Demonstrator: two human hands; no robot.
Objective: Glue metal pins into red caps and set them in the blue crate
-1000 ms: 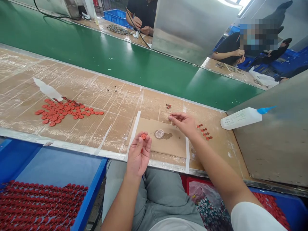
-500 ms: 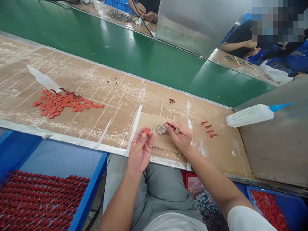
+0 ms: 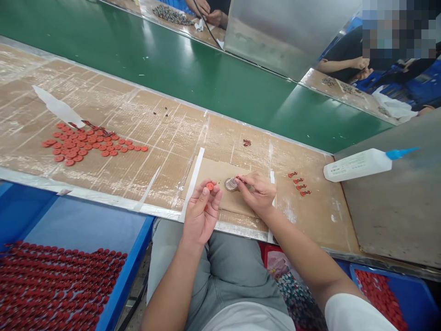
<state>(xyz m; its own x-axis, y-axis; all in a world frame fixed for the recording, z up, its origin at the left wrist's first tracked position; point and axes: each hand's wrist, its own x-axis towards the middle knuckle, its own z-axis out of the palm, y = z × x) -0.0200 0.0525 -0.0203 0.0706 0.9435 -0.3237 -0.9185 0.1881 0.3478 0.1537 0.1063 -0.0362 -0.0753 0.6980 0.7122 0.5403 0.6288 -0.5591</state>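
Observation:
My left hand [image 3: 201, 214] holds a round red disc [image 3: 210, 186] between thumb and fingertips; a bit more red shows lower in the palm. Pinched in my right hand [image 3: 257, 191] is a small dark red piece [image 3: 237, 178], held at the rim of a small clear round dish [image 3: 230, 184]. The dish rests on a cardboard sheet [image 3: 220, 168] taped to the table. Several red figures [image 3: 301, 187] lie in a slanting row right of my right hand. Beyond the dish are a few small dark red pieces [image 3: 247, 143].
Many red discs [image 3: 74, 145] lie at the left beside a white strip [image 3: 58, 105]. A white bottle with a blue nozzle [image 3: 358, 165] leans at the right. Trays of red parts [image 3: 62, 285] sit below the table edge. Other people's hands [image 3: 210, 13] are across the green belt [image 3: 165, 59].
The view has shifted slightly. My right hand has brought the small piece a little lower at the dish; my left hand keeps its disc in nearly the same place.

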